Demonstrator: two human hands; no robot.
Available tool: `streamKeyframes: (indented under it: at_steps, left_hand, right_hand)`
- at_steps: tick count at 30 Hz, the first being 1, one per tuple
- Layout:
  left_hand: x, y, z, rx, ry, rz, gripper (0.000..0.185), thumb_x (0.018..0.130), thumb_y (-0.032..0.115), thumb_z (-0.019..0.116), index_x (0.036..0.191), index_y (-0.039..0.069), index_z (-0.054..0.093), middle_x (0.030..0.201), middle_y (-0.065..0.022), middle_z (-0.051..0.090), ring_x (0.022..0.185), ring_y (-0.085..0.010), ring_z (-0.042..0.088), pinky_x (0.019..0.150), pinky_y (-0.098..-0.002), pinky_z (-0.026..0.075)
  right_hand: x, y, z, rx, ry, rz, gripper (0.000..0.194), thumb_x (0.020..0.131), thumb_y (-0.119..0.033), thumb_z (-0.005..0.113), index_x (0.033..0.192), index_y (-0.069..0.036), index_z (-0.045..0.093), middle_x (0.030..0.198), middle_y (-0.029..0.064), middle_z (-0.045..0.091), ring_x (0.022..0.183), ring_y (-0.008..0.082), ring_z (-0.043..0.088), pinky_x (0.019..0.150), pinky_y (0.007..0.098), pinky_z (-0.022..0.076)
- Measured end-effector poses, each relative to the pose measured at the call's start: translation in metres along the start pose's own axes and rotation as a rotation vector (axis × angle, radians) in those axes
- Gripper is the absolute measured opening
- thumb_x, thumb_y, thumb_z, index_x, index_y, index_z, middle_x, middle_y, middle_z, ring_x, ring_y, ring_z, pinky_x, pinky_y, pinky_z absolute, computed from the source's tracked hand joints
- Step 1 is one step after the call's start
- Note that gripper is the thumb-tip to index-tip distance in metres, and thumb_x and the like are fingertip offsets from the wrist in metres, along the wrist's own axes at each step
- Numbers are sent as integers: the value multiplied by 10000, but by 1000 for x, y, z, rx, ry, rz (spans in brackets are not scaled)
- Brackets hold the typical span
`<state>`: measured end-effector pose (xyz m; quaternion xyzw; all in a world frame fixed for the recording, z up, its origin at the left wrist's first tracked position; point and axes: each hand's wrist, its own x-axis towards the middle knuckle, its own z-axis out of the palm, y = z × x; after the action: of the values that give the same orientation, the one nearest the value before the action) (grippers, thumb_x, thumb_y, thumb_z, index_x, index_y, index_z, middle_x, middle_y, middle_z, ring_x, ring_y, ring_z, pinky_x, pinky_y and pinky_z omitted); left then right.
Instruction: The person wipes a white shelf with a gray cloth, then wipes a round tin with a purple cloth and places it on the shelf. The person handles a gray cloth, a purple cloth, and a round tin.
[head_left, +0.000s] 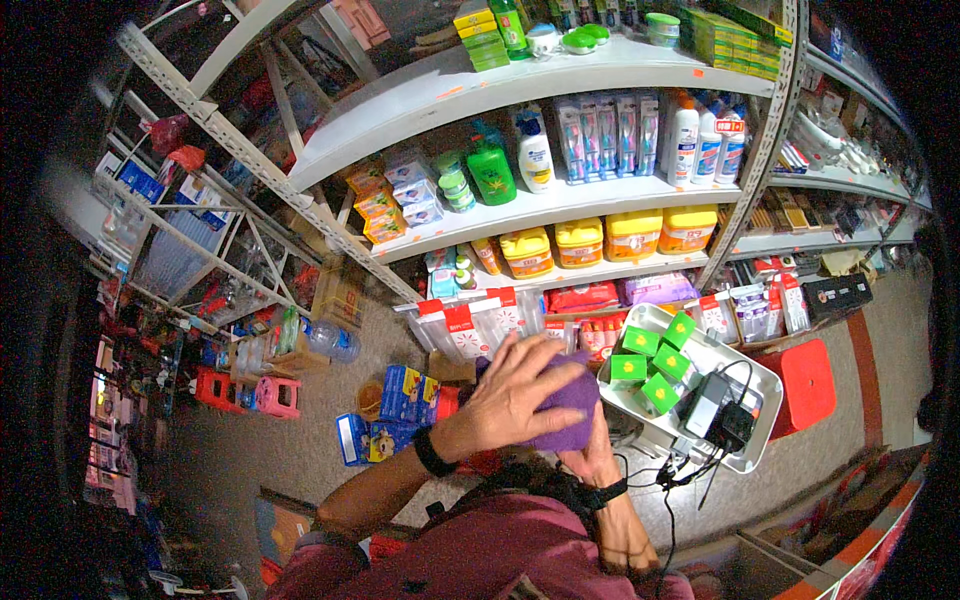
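Observation:
A purple cloth (571, 401) lies between my two hands, in front of my chest. My left hand (517, 397) rests over it with the fingers spread, a black band at the wrist. From below, my right hand (594, 450) supports the cloth, its fingers mostly hidden by it. Whether anything is wrapped inside the cloth cannot be seen. Right of my hands stands a white plastic bin (766, 420), holding several green boxes (646, 367), a white and grey device (706, 405) and a black power adapter (738, 424) with cables.
Ahead, a white metal shelf (465, 232) carries shampoo bottles, toothbrush packs and yellow detergent jugs (579, 244). A red plastic stool (810, 386) is beside the bin. Blue boxes (405, 394) stand on the floor at left. Black cables (670, 510) hang below the bin.

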<state>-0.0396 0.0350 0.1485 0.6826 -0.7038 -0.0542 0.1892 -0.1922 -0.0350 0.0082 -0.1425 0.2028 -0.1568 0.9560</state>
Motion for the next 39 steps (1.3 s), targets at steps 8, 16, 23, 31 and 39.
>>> streamKeyframes:
  at_steps: [8, 16, 23, 31, 39]
  left_hand:
    - [-12, -62, -3, -943, -283, -660, 384, 1054, 279, 571, 1285, -25, 613, 1322, -190, 621, 1239, -299, 588, 1046, -406, 466]
    - [-65, -69, 85, -1900, 158, -675, 558, 1091, 466, 449, 1479, 68, 496, 1483, -87, 566, 1316, -205, 566, 1129, -418, 462]
    - [-60, -88, 95, -1652, 290, -640, 590, 1101, 490, 401, 1526, 83, 445, 1510, -79, 541, 1334, -217, 556, 1140, -433, 453]
    - [-56, -76, 98, -129, 204, -470, 648, 935, -57, 470, 1548, -61, 260, 1507, -340, 380, 1386, -500, 407, 1187, -515, 337]
    - [-29, -19, 94, -84, 483, -279, 1009, 785, 290, 829, 1592, 22, 285, 1638, -309, 179, 1501, -519, 187, 1219, -594, 214]
  right_hand:
    - [-4, 3, -3, 170, -123, 76, 605, 1034, -526, 508, 1477, -113, 505, 1461, 83, 590, 1324, 274, 573, 1147, 486, 431]
    - [-2, -10, 12, 252, -92, 33, 702, 1064, -623, 365, 1521, -100, 463, 1516, 99, 537, 1340, 250, 557, 1113, 476, 473]
    - [0, -24, 28, -216, 160, -239, 591, 1072, -522, 483, 1508, -125, 436, 1462, 101, 563, 1315, 223, 576, 1043, 478, 525]
    - [10, -19, 34, -88, 111, -182, 684, 1011, -569, 555, 1502, -109, 436, 1388, 118, 619, 1168, 284, 665, 898, 522, 593]
    - [17, -16, 50, 136, 58, -206, 692, 1010, -599, 529, 1510, -126, 465, 1450, 83, 583, 1292, 254, 581, 1098, 467, 458]
